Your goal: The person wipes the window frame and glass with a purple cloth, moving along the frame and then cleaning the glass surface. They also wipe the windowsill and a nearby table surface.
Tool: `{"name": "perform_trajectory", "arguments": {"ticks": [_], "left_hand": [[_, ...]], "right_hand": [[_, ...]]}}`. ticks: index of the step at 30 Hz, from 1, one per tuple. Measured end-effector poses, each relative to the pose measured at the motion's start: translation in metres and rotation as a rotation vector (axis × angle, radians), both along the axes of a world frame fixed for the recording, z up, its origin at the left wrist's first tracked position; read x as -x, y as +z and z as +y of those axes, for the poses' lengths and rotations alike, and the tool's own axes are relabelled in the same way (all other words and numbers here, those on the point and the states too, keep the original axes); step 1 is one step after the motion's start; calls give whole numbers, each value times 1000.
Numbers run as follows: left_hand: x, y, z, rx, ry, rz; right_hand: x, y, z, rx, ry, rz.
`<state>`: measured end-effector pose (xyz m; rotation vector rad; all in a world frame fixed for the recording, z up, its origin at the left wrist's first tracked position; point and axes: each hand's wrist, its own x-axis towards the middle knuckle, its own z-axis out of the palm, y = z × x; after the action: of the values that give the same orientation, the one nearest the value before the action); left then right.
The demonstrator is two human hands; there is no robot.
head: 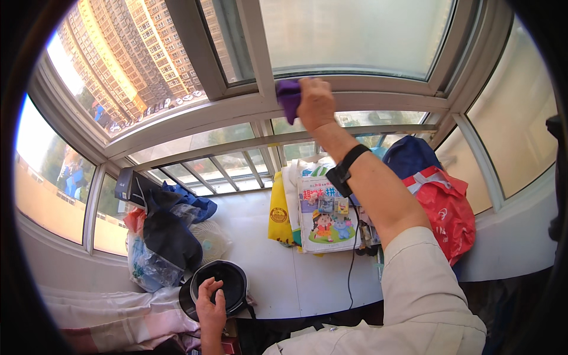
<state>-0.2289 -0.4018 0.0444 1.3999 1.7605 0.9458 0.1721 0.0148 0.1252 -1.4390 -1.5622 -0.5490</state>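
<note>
My right hand (pixel 316 103) is shut on a purple cloth (pixel 289 98), held against the lower frame of a sliding window (pixel 377 84). The arm reaches forward over a stack of things and wears a black wrist strap with a cable. My left hand (pixel 211 306) is held low, its fingers apart and holding nothing, in front of a round black container (pixel 230 284) with a pale rim. Whether the fingers touch the container cannot be told.
A white ledge (pixel 257 222) runs beneath the windows. It bears a children's picture book (pixel 330 230), a yellow bag (pixel 278 208), a red plastic bag (pixel 443 208), a dark blue bag (pixel 410 153) and dark bags (pixel 171 230) at left. Metal rails (pixel 284 141) cross the window; a pale curtain (pixel 133 319) hangs lower left.
</note>
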Motion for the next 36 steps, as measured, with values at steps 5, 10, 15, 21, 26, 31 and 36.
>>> {"name": "perform_trajectory", "arguments": {"ticks": [5, 10, 15, 21, 26, 31, 36], "left_hand": [[-9, -9, 3, 58, -23, 15], [-16, -21, 7, 127, -39, 40], [-33, -35, 17, 170, -100, 34], [-54, -46, 30, 180, -177, 23], [-57, -52, 35, 167, -193, 42], [-55, -59, 35, 225, -197, 60], [-52, -55, 37, 238, -189, 61]], "right_hand": [[-2, 3, -11, -118, 93, -392], [-102, 3, -27, -128, -31, -457], [-213, -1, -55, -91, -275, -502], [-302, -2, -69, -29, -455, -526], [-361, 2, -81, 268, -637, -458], [-399, 14, -80, 441, -711, -357], [-380, 18, -75, 574, -790, -137]]}}
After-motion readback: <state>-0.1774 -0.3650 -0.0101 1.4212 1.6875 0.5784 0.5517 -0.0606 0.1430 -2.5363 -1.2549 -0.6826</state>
